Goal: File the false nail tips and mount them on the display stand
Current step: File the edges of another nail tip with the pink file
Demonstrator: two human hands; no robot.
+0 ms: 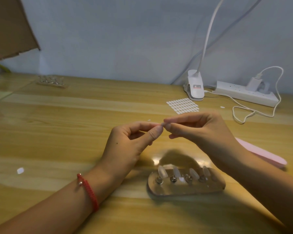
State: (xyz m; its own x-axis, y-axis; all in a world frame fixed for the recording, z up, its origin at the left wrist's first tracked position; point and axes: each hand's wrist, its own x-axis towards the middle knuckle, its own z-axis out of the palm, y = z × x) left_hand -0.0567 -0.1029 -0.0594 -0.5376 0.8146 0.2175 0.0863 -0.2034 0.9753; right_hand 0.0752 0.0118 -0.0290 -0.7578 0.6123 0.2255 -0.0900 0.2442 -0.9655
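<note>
While the left hand [132, 141] and right hand [198, 127] meet above the yellow wooden surface [57, 132], both pinch one small clear false nail tip [162, 123].
Nearer the person, the oval display stand [186, 189] carries four clear tips [162, 171] on metal pegs [173, 179]; a long pink nail file [260, 152] lies beside the right forearm.

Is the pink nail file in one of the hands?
No, the pink nail file lies flat on the table, to the right of the right hand.

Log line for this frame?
left hand + right hand: pinching small pale piece | display stand: four nail tips visible | pink file: untouched
</note>
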